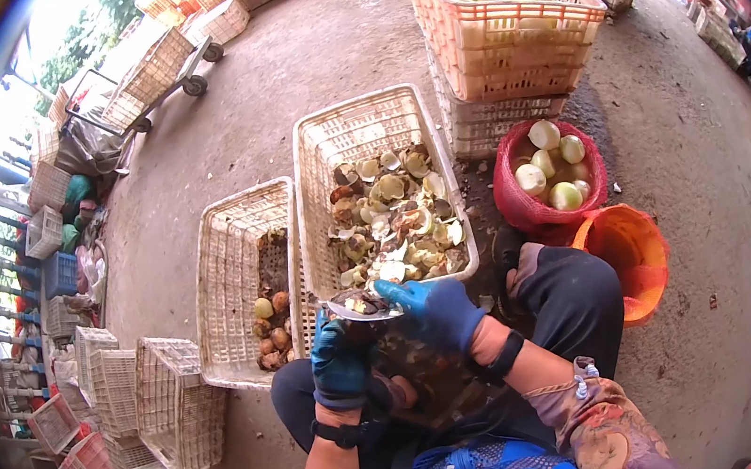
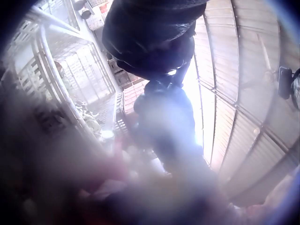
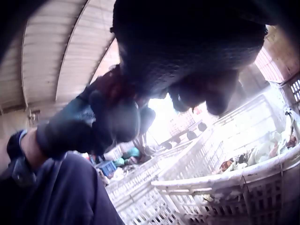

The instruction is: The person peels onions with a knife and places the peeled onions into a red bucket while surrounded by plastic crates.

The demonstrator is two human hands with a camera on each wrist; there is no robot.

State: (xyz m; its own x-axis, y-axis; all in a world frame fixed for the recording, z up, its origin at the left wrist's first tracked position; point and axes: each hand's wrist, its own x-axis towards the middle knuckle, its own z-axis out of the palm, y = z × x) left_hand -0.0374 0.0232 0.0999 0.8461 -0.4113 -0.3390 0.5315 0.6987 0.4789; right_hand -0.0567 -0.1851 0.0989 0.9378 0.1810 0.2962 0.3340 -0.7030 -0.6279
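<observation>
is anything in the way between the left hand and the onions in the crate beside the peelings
Yes: in the head view, the crate's right rim lies between the left hand and the onions. How high the hand is over it can't be told. Nothing visible covers these onions.

From my remote seat I see glossy, rubbery blue work gloves, a thin, shiny silver metal blade, a matt off-white rectangular plastic crate, a round red mesh sack and rough, matt brown floor.
</observation>
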